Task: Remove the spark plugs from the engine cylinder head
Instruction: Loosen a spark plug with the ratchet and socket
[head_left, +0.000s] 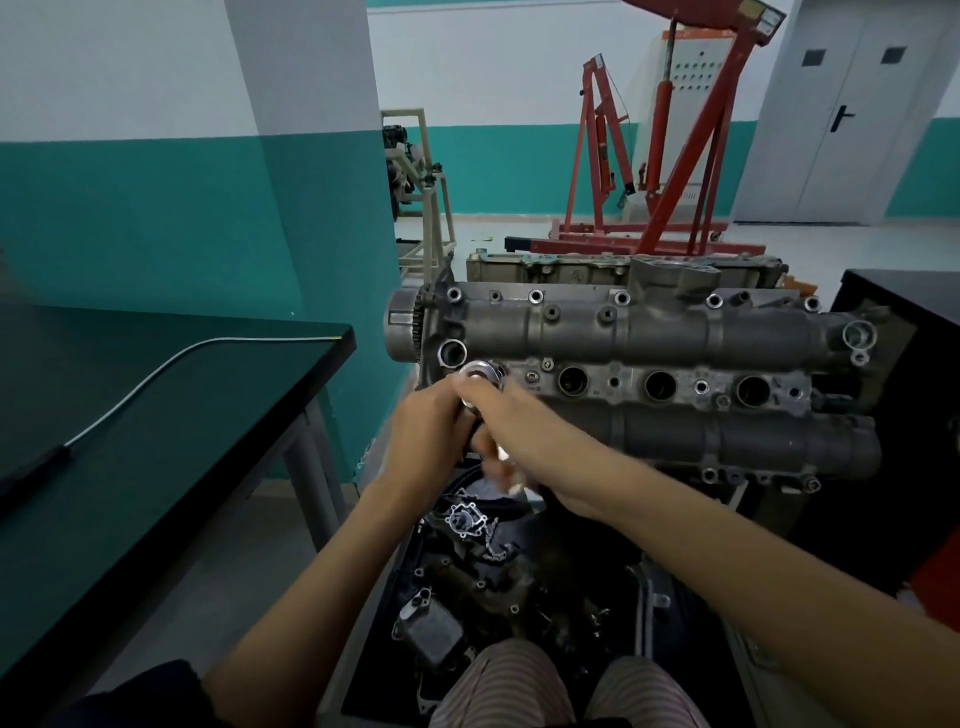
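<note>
Nearest my view are striped trouser knees (524, 686), and just past them a dark tray (387, 587) of loose engine parts with an oil cooler (428, 631) near its left edge. Both my forearms reach over it to the cylinder head (675, 374), which lies across the stand ahead. My left hand (428, 431) and right hand (511, 421) meet at the leftmost plug well on the head's left end, both closed around a shiny ratchet tool (478, 373) whose round head sits over that well. Each grip is wrapped on the tool; the fingers blur below. Three open plug wells (661, 385) run rightwards along the head. I cannot see any spark plug. A dark table (171, 374) stands left, with a red engine hoist (670, 156) behind.
</note>
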